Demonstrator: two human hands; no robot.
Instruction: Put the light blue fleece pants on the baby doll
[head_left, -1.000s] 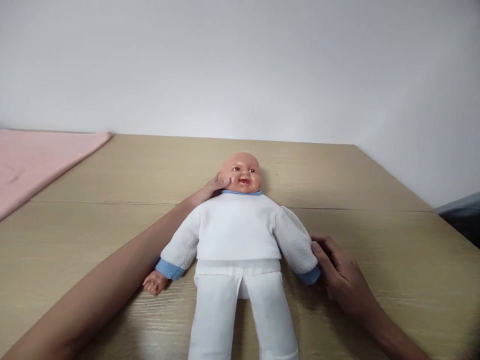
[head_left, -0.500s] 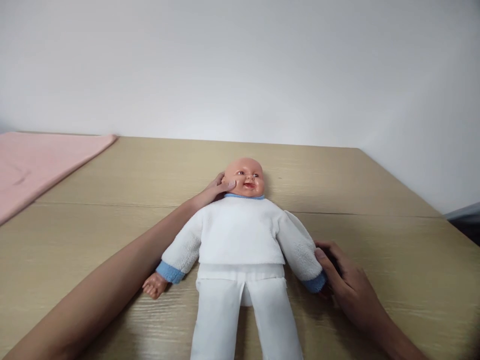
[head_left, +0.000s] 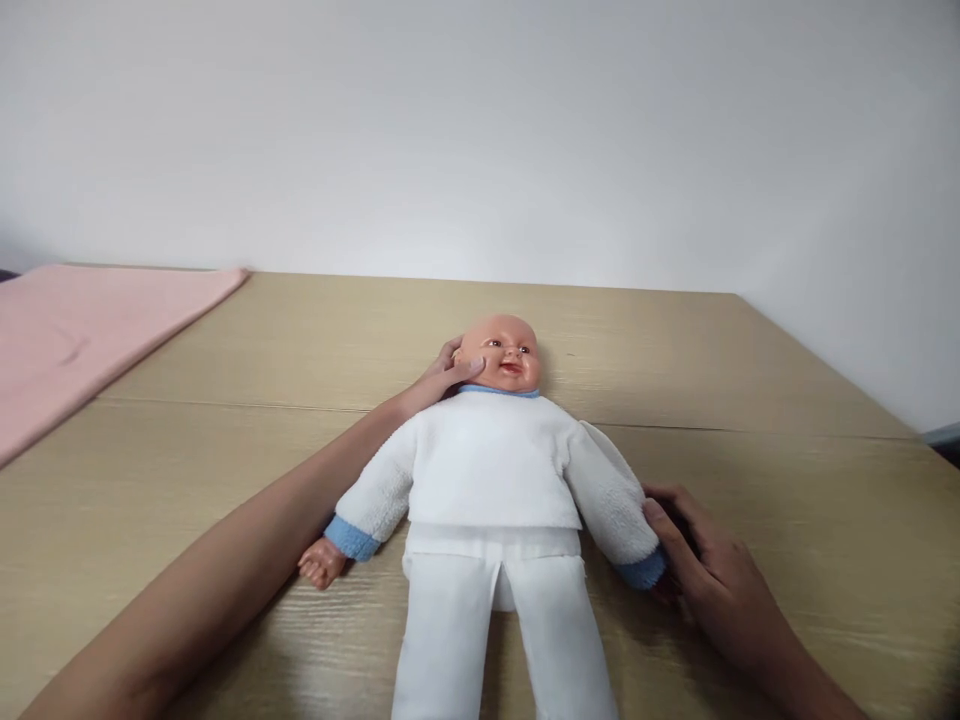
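A baby doll (head_left: 495, 470) in a white fleece top with blue cuffs and white trousers lies on its back on the wooden table (head_left: 675, 360), head away from me. My left hand (head_left: 442, 378) cups the side and back of the doll's head, thumb on its cheek. My right hand (head_left: 694, 565) is closed on the doll's arm at the blue cuff (head_left: 645, 572); the doll's hand there is hidden. The doll's other bare hand (head_left: 321, 563) rests on the table beside my left forearm.
A pink cloth (head_left: 82, 330) lies flat at the table's far left. A white wall rises behind the table. The table's right edge runs diagonally at the right, with a dark object (head_left: 946, 440) beyond it.
The view has drifted so the doll sits slightly further right and lower. The doll's head has turned a little to the right under my left hand. Both hands keep their hold.
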